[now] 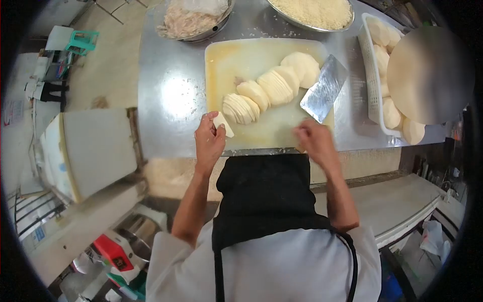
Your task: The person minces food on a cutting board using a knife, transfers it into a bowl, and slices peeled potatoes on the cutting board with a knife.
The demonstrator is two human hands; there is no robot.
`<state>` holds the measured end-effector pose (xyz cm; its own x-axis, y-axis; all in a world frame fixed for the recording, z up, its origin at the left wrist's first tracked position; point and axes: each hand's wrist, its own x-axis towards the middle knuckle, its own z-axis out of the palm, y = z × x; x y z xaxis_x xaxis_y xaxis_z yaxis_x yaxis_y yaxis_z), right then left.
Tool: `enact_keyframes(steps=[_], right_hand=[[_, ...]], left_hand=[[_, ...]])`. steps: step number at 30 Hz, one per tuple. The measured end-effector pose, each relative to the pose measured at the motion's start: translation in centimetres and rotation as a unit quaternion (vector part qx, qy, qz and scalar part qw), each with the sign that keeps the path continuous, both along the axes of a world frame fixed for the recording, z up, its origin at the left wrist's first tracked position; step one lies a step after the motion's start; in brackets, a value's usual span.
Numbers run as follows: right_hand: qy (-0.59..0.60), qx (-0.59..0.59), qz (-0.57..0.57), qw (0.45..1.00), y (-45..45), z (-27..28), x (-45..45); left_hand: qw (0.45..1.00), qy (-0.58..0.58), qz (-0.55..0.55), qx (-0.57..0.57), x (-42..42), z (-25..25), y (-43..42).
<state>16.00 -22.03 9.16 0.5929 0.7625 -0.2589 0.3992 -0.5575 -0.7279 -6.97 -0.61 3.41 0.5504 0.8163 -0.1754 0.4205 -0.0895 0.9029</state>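
Observation:
My left hand [210, 137] is at the left front of the cutting board [271, 133], its fingers pinched on a pale cut slice [223, 124]. Beside it begins a diagonal row of pale peeled vegetables, the nearest one thinly sliced [240, 108], then more slices [277, 85] and a rounded piece [302, 68] at the back. A wide-bladed cleaver [324, 89] lies on the board's right side, its handle not distinguishable. Near the board's front right, my right hand [313, 137] is blurred, with fingers curled; whether it holds anything is unclear.
A bowl of pale shreds [193, 20] stands at the back left, and a bowl of fine pale bits [314, 12] at the back. To the right, a white basket [371, 75] holds several peeled vegetables. The metal table [171, 65] extends around the board.

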Motion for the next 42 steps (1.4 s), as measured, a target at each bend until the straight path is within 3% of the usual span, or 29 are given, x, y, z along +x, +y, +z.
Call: enact_keyframes(steps=[2, 4, 7, 10, 13, 17, 20, 29, 33, 35, 36, 38, 42], right_hand=[[0.042, 0.159, 0.085, 0.983, 3.3, -0.2, -4.3], [-0.021, 0.158, 0.160, 0.974, 6.0, -0.6, -7.2], [-0.079, 0.171, 0.129, 0.974, 8.5, -3.0, -9.0], [-0.070, 0.123, 0.114, 0.983, 8.8, -3.8, -9.1], [-0.076, 0.124, 0.065, 0.987, 7.5, -3.3, -8.3], [-0.046, 0.101, -0.001, 0.994, 6.1, -1.4, -7.6], [-0.042, 0.113, -0.009, 0.993, 6.1, -0.8, -7.8], [-0.044, 0.178, -0.035, 0.982, 7.3, -0.8, -8.8], [-0.105, 0.074, 0.055, 0.990, 9.2, -0.7, -8.6], [-0.060, 0.109, -0.010, 0.992, 7.7, -0.5, -7.7], [-0.038, 0.126, -0.040, 0.991, 6.5, -0.5, -6.9], [-0.067, 0.101, -0.143, 0.982, 3.6, -0.8, -4.6], [-0.135, 0.000, -0.248, 0.959, -1.1, -2.0, -0.9]], left_hand=[[0.999, 0.027, -0.011, -0.033, 1.6, 3.8, -0.9], [0.999, 0.022, -0.025, -0.041, 2.5, 4.6, -1.5], [0.996, -0.074, -0.037, -0.035, 2.7, 2.1, -2.1], [0.994, -0.054, -0.093, -0.033, 2.0, 1.1, -1.3], [0.998, -0.052, -0.033, -0.025, 2.0, 1.9, 0.6], [0.991, 0.103, -0.072, 0.045, 4.0, 0.9, 2.6], [0.985, 0.138, -0.080, 0.069, 4.7, 1.7, 2.4], [0.991, 0.104, -0.077, 0.046, 3.4, 1.4, 3.0], [0.996, 0.056, -0.066, 0.004, 1.5, 0.0, 2.5], [0.995, 0.066, -0.071, -0.001, 1.7, 0.7, 2.3], [0.985, 0.043, -0.084, 0.144, 2.1, 0.2, 2.3], [0.902, -0.010, -0.101, 0.420, 3.2, -1.3, 2.0], [0.910, 0.031, -0.186, 0.371, 7.3, 0.3, -0.2]])
